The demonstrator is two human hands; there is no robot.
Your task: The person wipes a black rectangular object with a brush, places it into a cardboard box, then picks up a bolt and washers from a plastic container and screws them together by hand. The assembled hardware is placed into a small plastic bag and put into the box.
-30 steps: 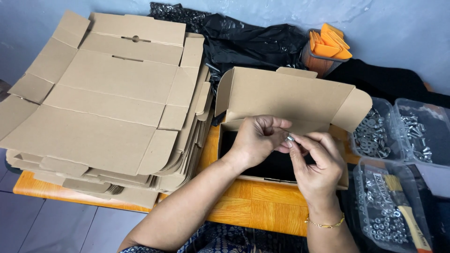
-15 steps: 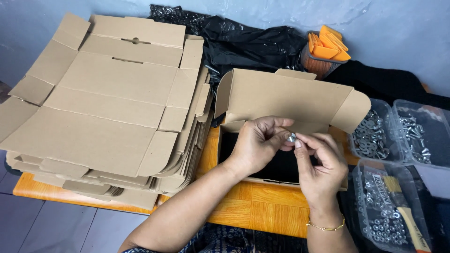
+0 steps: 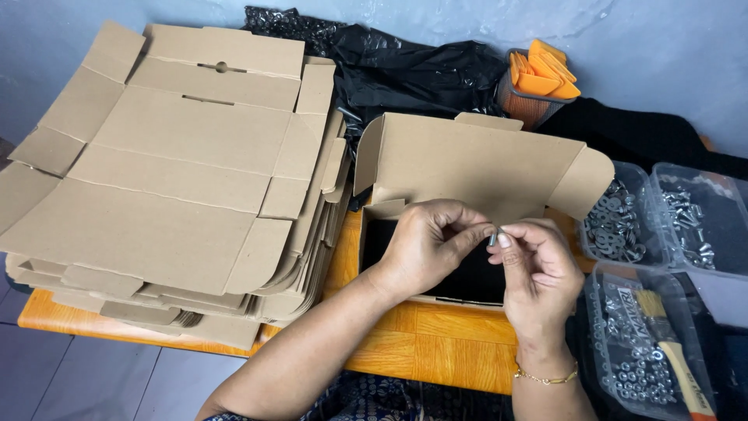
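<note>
Pinched between the fingertips of both hands is a small metal fastener [image 3: 492, 238], grey and short, mostly hidden by the fingers so its exact kind cannot be told. In the head view, the left hand [image 3: 428, 245] comes in from the lower left with its thumb and forefinger pressed together on the near-left side of the piece, and the right hand [image 3: 538, 269] rises from below with its fingertips pressed on the right side; a thin gold bracelet [image 3: 545, 378] sits on that wrist. Both grips meet on the one part, so neither hand is nearer than the other; what shows of its long axis stands close to upright, between the two thumbs. The fastener hangs directly above the dark inside of an open cardboard box [image 3: 475, 168], whose lid stands up behind the hands with side flaps spread. Well apart to the left lies a tall stack of flat, unfolded cartons [image 3: 171, 171]. Right of the box stand clear plastic tubs: one of washers [image 3: 615, 222], one of screws [image 3: 689, 218], and a nearer one of nuts [image 3: 631, 355] with a paintbrush [image 3: 670, 351] lying across it. Behind the box are a crumpled black plastic bag [image 3: 421, 70] and a small basket of orange pieces [image 3: 541, 82]. All of it rests on an orange wooden bench [image 3: 436, 351].
</note>
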